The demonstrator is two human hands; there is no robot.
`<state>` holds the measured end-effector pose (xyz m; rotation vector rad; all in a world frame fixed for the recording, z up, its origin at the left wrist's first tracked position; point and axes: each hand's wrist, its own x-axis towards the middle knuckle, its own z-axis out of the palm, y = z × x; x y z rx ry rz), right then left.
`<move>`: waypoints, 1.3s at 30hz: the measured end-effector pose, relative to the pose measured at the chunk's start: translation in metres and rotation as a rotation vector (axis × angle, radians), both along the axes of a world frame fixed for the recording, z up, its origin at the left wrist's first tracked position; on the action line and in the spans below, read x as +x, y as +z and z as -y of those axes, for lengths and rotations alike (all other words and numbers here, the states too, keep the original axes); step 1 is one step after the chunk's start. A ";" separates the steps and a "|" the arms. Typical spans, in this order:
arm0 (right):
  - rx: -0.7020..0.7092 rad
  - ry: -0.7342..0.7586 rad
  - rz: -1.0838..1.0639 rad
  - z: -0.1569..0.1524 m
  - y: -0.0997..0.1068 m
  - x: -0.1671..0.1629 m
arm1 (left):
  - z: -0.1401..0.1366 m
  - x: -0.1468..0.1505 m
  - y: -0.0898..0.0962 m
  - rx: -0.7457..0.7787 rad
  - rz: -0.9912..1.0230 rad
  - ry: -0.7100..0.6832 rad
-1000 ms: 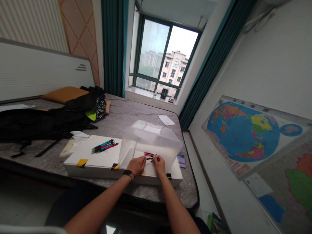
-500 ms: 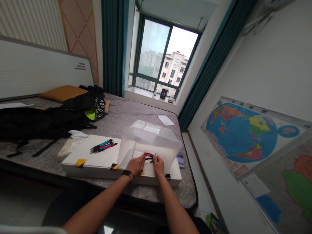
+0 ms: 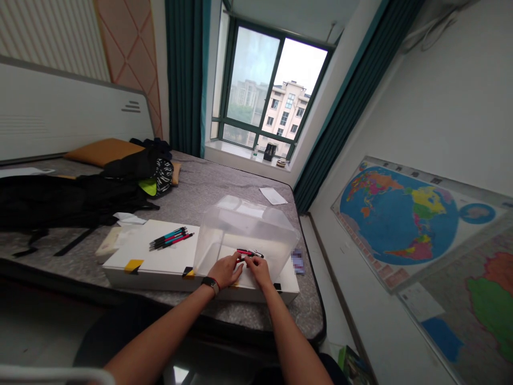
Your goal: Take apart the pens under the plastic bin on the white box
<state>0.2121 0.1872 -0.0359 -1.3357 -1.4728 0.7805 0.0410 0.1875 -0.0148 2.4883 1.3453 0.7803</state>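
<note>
My left hand [image 3: 225, 270], with a dark watch on its wrist, pinches a small dark-and-red pen [image 3: 241, 260] between thumb and fingers. My right hand [image 3: 258, 270] closes on the same pen from the right, fingertips nearly meeting the left ones. Just beyond the fingers lie a red pen [image 3: 243, 251] and a black-and-white pen [image 3: 258, 254]. Both hands are at the open side of a clear plastic bin [image 3: 212, 235], which rests on its side on a white box [image 3: 160, 264]. Fingers partly hide the held pen.
Several blue, black and red pens [image 3: 170, 239] lie together on the white box's left part. A tissue pack [image 3: 108, 241] is beside it. A black bag [image 3: 60, 200] and a white paper [image 3: 273, 195] lie on the bed [image 3: 208, 176].
My right hand has moved left, its fingertips now close to my left hand. The fingers of my left hand have loosened, and the black-and-white pen shows more plainly behind them.
</note>
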 end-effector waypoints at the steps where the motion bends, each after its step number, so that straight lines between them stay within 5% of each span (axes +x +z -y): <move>1: 0.000 0.003 -0.007 0.000 0.000 0.001 | -0.001 0.000 -0.001 -0.002 -0.004 -0.010; 39: -0.115 -0.006 -0.386 -0.004 -0.003 0.005 | -0.007 0.002 -0.014 0.134 0.003 -0.032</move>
